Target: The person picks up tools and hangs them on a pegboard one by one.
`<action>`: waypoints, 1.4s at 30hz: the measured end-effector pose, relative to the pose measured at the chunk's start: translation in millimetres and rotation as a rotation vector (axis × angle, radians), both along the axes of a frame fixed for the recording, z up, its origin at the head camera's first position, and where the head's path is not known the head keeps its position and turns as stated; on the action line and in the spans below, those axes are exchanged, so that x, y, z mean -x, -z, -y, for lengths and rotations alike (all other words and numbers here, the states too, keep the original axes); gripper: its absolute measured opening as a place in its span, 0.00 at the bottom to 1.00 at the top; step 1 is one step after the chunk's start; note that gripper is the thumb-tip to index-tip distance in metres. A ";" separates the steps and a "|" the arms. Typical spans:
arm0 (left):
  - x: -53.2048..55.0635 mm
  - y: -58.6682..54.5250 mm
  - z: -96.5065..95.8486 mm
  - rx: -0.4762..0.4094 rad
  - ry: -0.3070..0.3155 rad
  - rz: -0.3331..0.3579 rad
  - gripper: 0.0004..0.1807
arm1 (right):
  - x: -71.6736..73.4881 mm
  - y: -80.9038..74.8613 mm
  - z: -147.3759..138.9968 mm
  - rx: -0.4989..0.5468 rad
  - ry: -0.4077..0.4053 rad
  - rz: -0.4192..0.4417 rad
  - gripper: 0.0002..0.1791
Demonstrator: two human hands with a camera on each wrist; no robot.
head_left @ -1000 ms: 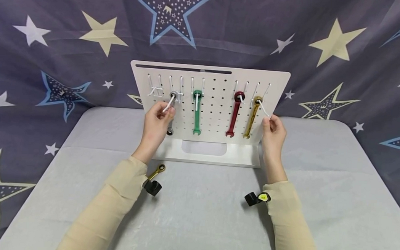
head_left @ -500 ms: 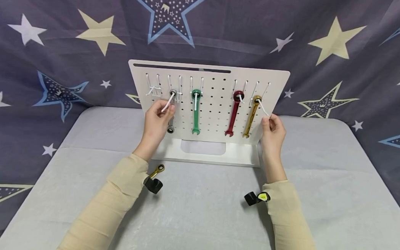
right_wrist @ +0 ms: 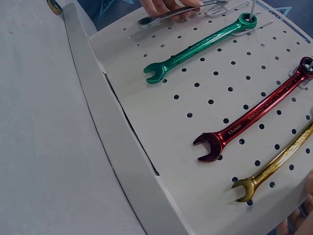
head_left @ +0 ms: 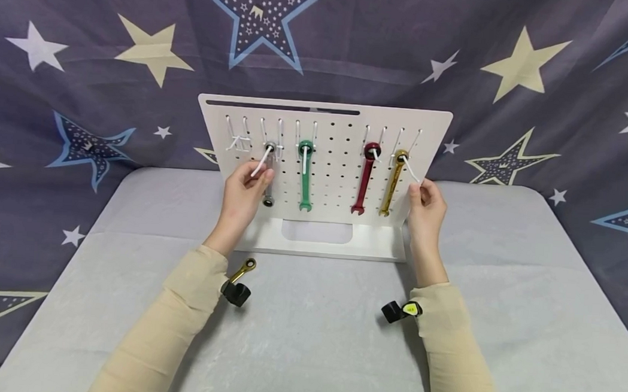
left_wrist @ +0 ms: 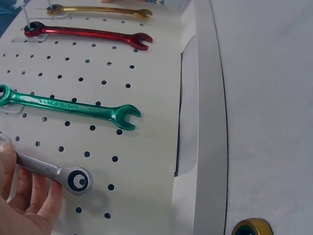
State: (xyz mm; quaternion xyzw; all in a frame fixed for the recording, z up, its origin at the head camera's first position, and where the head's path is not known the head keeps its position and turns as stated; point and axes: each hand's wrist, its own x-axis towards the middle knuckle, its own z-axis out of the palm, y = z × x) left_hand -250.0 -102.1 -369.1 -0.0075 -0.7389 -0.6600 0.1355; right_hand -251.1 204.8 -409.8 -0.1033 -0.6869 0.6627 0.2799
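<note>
My left hand (head_left: 241, 191) is at the left part of a white pegboard (head_left: 330, 188), thumb and fingers pinching a silver ratchet wrench (left_wrist: 44, 167). That wrench's upper ring is on a white hook (head_left: 262, 161), and its lower ring end (left_wrist: 77, 181) stands slightly off the board. Thumb in front, my right hand (head_left: 428, 209) grips the board's right edge, close to a hook tip; its fingers are mostly hidden. Between the hands a green wrench (head_left: 305, 177), a red wrench (head_left: 365, 181) and a gold wrench (head_left: 392, 186) hang from hooks, jaws down.
Another gold wrench (head_left: 245, 268) lies on the grey-covered table (head_left: 311, 328), partly hidden behind the left wrist camera (head_left: 236, 294). Unused hooks (head_left: 237, 143) sit at the board's upper left. The board's white base (head_left: 268, 241) rests on the table before a star-patterned curtain (head_left: 377, 50).
The silver wrench's lower end has shifted slightly up and to the right against the board. Both hands keep nearly the same places; the whole view drifts a little.
</note>
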 end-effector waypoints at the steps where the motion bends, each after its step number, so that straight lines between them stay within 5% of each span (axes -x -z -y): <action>1: -0.7 0.3 0.7 0.000 0.000 0.001 0.13 | 0.5 0.4 0.1 0.002 0.001 -0.003 0.15; 16: -8.0 7.1 14.2 -0.014 0.027 0.033 0.14 | 2.7 -2.4 1.8 0.013 0.001 -0.024 0.15; 23: -25.2 10.2 29.8 0.049 0.066 0.097 0.19 | 3.3 -2.3 3.4 0.014 -0.004 -0.026 0.15; 30: -46.8 14.0 43.1 0.147 0.195 0.180 0.21 | 2.9 -2.0 3.7 0.023 -0.007 -0.025 0.15; 42: -81.9 13.1 70.2 0.280 0.309 0.217 0.20 | 0.1 -1.0 3.2 0.046 0.010 -0.027 0.13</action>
